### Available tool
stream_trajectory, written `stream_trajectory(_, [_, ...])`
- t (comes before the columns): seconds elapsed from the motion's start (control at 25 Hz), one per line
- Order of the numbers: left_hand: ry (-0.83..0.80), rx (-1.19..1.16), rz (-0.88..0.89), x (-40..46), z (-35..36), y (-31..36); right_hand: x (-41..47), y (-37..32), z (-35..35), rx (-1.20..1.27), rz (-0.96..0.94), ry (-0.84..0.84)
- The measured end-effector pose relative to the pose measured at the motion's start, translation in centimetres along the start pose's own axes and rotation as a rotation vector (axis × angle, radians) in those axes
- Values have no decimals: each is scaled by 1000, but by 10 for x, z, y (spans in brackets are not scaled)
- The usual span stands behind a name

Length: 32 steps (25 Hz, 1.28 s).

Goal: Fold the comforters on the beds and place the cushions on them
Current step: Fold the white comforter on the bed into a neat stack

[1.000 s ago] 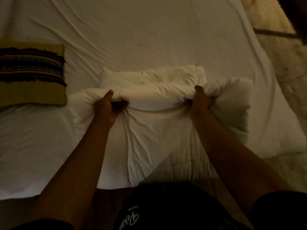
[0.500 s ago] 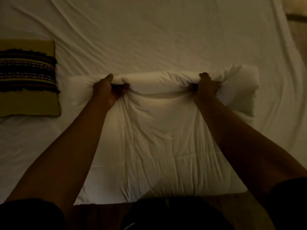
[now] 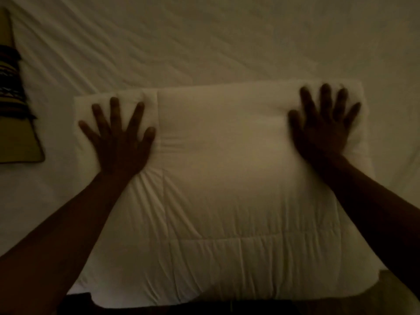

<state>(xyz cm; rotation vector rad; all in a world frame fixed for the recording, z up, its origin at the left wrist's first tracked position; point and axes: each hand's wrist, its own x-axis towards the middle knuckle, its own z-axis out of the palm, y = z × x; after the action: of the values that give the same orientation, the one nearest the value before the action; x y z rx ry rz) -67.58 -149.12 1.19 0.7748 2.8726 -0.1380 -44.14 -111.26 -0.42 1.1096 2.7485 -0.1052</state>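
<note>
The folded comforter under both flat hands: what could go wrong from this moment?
1. The comforter looks puffy; when the left hand and right hand lift, the fold may spring open.
2. Its near edge hangs over the bed side, so it might slide off.
3. The cushion lies apart at the left; reaching for it frees one end.

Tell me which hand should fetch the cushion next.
Left, probably. The left hand lies flat on the folded comforter near its left end, closest to the patterned cushion lying on the sheet at the left edge. The right hand presses the far end.
</note>
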Motion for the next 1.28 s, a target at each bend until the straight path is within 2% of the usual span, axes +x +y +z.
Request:
stream_trajectory(0.2, [-25,-55,-38,38,62,6,28,-11,49,21,26,44])
stream_trajectory(0.4, [94,-59,-41,48,112,5,35,-19,93,62,85,123])
stream_trajectory(0.52, [126,-80,-32,62,123,3,42,-24,109,77,100,188])
stream_trajectory(0.68, [166,-72,-28,62,123,2,45,-22,110,88,104,195])
stream_trajectory(0.96, [3,-24,-68,36,74,5,23,-24,68,93,106,41])
stream_trajectory(1.12, [-34,-143,-115,-13,23,16,-35,-42,30,142,108,-42])
stream_trajectory(1.28, [-96,-85,-65,-118,13,41,-147,-105,23,142,-146,-191])
